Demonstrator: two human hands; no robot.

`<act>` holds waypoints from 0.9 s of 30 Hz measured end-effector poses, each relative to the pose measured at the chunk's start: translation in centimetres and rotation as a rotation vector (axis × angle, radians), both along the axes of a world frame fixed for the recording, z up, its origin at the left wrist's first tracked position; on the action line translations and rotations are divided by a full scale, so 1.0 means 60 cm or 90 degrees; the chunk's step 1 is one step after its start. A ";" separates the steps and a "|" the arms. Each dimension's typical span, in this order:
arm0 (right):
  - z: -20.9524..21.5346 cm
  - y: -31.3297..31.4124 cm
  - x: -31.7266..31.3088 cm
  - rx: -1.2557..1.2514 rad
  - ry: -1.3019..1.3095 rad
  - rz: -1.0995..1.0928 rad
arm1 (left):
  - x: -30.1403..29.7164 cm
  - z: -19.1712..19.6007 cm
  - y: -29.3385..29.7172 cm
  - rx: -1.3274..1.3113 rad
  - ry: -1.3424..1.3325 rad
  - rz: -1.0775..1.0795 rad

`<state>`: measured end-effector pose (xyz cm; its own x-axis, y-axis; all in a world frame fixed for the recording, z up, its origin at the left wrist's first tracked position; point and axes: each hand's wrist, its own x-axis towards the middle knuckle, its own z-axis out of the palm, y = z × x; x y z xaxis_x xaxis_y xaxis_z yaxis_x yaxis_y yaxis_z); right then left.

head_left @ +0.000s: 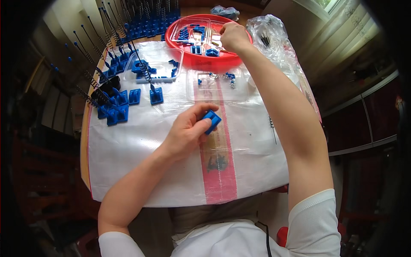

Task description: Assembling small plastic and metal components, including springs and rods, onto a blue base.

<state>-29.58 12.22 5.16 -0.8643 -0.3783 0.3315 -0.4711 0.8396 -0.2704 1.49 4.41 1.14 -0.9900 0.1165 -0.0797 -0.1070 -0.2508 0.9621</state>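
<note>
Our left hand (184,132) grips a blue plastic base (212,121) between thumb and fingers; our right hand (234,38) is over the far red basin (233,59), and we cannot tell whether it grasps anything. The base looks light, stiff and smooth, probably best pinched by its side edges. It lies at the left hand's right side, well nearer than the right hand, above the white sheet (257,158).

A head-worn fisheye looks down and toward twelve o'clock across the tabletop (195,11), near enough to take in the left grip (187,129) by its centre and the right grip (235,37) farther off, between twelve and one.
</note>
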 end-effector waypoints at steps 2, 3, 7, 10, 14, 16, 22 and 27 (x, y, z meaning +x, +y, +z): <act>-0.026 -0.010 -0.055 0.014 -0.036 -0.058 | -0.007 -0.007 -0.001 0.014 -0.010 -0.018; -0.041 -0.009 -0.079 0.026 -0.044 -0.087 | -0.011 -0.012 -0.001 0.036 -0.016 -0.025; -0.036 -0.030 -0.069 0.096 -0.160 -0.053 | -0.004 -0.009 -0.015 0.092 -0.033 -0.011; -0.034 -0.041 -0.057 0.097 -0.216 -0.043 | -0.007 -0.008 -0.018 0.152 -0.034 0.023; -0.022 -0.051 -0.034 0.113 -0.208 -0.043 | -0.010 -0.005 -0.025 0.285 -0.074 0.055; -0.023 -0.040 -0.034 0.109 -0.187 -0.039 | -0.013 -0.014 -0.030 0.329 -0.080 0.041; 0.024 -0.030 0.008 0.048 -0.072 -0.088 | -0.021 -0.030 -0.039 0.418 -0.071 0.051; 0.044 0.028 0.082 -0.148 0.075 0.157 | -0.022 -0.024 -0.034 0.371 -0.077 0.070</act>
